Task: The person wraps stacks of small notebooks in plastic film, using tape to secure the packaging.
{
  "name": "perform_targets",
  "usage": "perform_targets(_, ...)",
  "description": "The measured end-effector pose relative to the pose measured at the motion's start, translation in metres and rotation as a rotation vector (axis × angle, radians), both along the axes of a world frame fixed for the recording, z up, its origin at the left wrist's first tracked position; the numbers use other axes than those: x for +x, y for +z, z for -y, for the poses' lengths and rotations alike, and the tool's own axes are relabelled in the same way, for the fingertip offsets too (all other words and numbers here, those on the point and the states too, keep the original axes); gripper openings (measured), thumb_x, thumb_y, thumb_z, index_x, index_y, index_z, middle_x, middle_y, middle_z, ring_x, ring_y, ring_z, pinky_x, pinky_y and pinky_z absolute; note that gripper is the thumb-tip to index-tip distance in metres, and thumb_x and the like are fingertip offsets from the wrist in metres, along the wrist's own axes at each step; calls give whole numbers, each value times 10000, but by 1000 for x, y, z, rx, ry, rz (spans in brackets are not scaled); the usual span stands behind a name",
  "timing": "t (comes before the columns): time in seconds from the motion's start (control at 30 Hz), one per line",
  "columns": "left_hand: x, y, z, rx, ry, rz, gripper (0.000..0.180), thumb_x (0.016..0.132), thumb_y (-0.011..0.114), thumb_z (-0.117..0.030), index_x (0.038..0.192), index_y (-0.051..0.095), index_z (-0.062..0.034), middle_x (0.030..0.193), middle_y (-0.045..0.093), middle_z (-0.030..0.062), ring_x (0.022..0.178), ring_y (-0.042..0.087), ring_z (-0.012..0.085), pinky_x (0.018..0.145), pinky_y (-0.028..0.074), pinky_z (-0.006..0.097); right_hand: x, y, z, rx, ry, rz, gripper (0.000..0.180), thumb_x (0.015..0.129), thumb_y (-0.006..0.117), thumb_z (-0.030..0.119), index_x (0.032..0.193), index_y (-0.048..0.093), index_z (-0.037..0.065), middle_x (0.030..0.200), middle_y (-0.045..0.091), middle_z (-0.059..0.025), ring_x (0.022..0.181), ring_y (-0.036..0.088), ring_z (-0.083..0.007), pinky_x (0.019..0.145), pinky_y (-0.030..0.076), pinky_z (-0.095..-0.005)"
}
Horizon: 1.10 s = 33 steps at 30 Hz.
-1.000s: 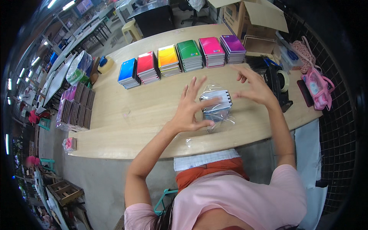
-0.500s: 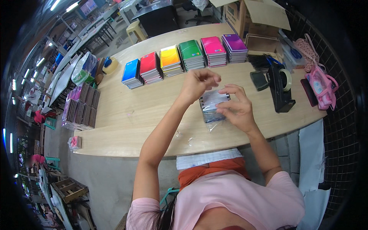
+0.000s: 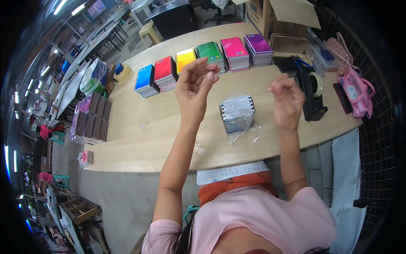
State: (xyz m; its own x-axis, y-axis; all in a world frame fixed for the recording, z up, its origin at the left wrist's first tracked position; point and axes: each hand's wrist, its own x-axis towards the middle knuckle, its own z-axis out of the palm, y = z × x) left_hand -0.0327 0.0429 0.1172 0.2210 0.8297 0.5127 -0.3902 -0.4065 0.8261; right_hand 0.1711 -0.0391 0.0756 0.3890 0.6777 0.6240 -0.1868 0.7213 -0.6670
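Note:
A small stack of spiral notebooks (image 3: 237, 113) in clear plastic wrap sits on the table between my hands, touched by neither. The loose end of the wrap spreads toward the near table edge. My left hand (image 3: 194, 86) is raised to the left of the stack, fingers curved, thumb apart, nothing seen in it. To the right, my right hand (image 3: 288, 103) hangs near a black tape dispenser (image 3: 312, 108) carrying a roll of tape (image 3: 316, 84). Its fingers are bent and smeared by motion, so whether they hold anything is unclear.
Along the far side stand stacks of blue (image 3: 145, 78), red (image 3: 165, 70), yellow (image 3: 184, 58), green (image 3: 209, 50), pink (image 3: 234, 48) and purple notebooks (image 3: 257, 44). Bundled notebooks (image 3: 91, 118) are piled at the left. A pink bag (image 3: 355, 93) and an open carton (image 3: 292, 19) are on the right.
Both hands have come off the wrapped stack. My left hand has moved left, its fingers spreading; my right hand has moved right toward the tape dispenser. The stack has stayed in place.

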Motion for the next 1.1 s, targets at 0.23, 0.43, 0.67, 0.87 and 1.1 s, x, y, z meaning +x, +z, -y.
perform_targets(0.23, -17, -58, 34, 446, 189, -748, 232, 702, 831, -143, 918, 754, -108, 1361, 527, 139, 1266, 512, 319, 1021, 427, 498, -6, -13, 16, -319, -73, 804, 269, 730, 805, 67, 962, 682, 10, 904, 633, -26, 884, 562, -116, 808, 433, -281)
perform_targets(0.43, -20, -63, 33, 199, 139, -515, 435, 681, 867, -245, 1066, 707, -125, 1447, 428, 144, 1291, 483, 331, 1042, 407, 509, -3, -27, 6, -226, 34, -2, 117, 821, 697, -2, 936, 677, -4, 878, 634, -22, 907, 569, -101, 816, 437, -242)
perform_targets(0.67, -2, -74, 33, 526, 212, -773, 696, 642, 891, -325, 1252, 608, -146, 1482, 346, 198, 1321, 435, 398, 1046, 423, 503, 2, -41, 14, -320, 19, 463, 280, 744, 791, 77, 1001, 679, 64, 978, 643, -18, 923, 568, -135, 814, 424, -282)
perform_targets(0.87, 9, -54, 49, 440, 240, -580, 410, 689, 856, -198, 1037, 675, -78, 1414, 441, 204, 1265, 496, 378, 1023, 445, 485, -5, -51, 8, -262, -119, 611, 201, 705, 793, 41, 884, 702, 59, 895, 646, -47, 932, 566, -189, 803, 429, -321)
perform_targets(1.1, 1, -75, 50, 201, 288, -588, 226, 732, 834, -143, 831, 663, -33, 1345, 519, 203, 1219, 539, 329, 972, 464, 411, -15, -49, 0, -318, -153, 575, 140, 709, 791, 20, 813, 698, 26, 1016, 621, -94, 976, 566, -216, 860, 439, -324)
